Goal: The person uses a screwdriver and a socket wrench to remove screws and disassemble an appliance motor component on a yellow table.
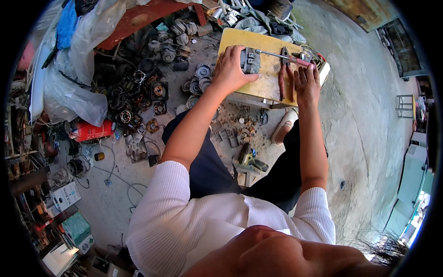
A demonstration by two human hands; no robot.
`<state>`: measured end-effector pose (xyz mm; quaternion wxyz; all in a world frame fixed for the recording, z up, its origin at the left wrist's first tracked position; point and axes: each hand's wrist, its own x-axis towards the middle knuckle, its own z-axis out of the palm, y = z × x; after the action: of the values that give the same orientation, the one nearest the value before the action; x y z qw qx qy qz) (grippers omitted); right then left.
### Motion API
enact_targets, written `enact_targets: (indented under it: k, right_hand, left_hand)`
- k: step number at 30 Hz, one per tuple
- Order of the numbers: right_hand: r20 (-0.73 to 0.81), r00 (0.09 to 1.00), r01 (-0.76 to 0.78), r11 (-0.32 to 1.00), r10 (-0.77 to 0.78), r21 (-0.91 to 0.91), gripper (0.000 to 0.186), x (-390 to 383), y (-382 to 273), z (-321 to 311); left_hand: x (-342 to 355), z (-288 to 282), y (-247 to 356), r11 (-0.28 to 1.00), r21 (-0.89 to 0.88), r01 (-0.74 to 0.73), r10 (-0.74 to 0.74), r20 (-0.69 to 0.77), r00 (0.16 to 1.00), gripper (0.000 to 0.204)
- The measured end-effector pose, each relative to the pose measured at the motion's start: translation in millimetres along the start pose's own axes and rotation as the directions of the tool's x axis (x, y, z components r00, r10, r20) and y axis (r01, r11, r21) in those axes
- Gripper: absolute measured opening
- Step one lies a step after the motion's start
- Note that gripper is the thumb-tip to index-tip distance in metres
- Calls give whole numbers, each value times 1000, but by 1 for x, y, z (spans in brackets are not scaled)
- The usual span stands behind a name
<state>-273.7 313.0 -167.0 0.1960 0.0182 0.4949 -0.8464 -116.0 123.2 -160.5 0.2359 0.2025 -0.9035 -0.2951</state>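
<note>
A small yellow-topped table (267, 39) stands in front of me. On its left half my left hand (227, 71) grips a grey block-like part (250, 61) with raised ribs, fingers behind it and thumb along the near side. My right hand (308, 87) holds the handle end of a screwdriver (300, 61) with a pinkish-red handle. Its long shaft points left, and the tip reaches the top of the grey part. Between my hands lie pliers (282, 78) with dark red handles spread apart, passing beneath the screwdriver shaft.
A yellow-green cordless drill (249, 156) rests on the floor between my legs, near scattered metal bits. Motor parts (134, 99) pile up to the left, beside a red cylinder (92, 131). Cables (318, 57) lie at the table's right edge. A small stool (406, 107) stands far right.
</note>
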Motion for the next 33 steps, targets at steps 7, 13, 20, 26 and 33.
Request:
enact_targets:
  k: [7, 13, 20, 26, 33]
  right_hand:
    - [66, 997, 35, 998, -38, 43, 33, 5, 4, -9]
    - [-43, 998, -33, 996, 37, 77, 34, 3, 5, -1]
    - [31, 998, 47, 994, -50, 95, 40, 7, 13, -10]
    - [-31, 999, 10, 998, -8, 65, 40, -6, 7, 10]
    - [-22, 999, 38, 997, -37, 59, 38, 7, 12, -5]
  left_hand:
    - [2, -3, 2, 999, 27, 18, -20, 44, 999, 92]
    - [1, -6, 1, 999, 16, 38, -39, 71, 997, 92]
    - [1, -7, 2, 998, 12, 65, -65, 98, 993, 94]
    - [-3, -3, -6, 999, -7, 34, -33, 36, 999, 97]
    - [-3, -1, -3, 1000, 4, 15, -15, 24, 1000, 96]
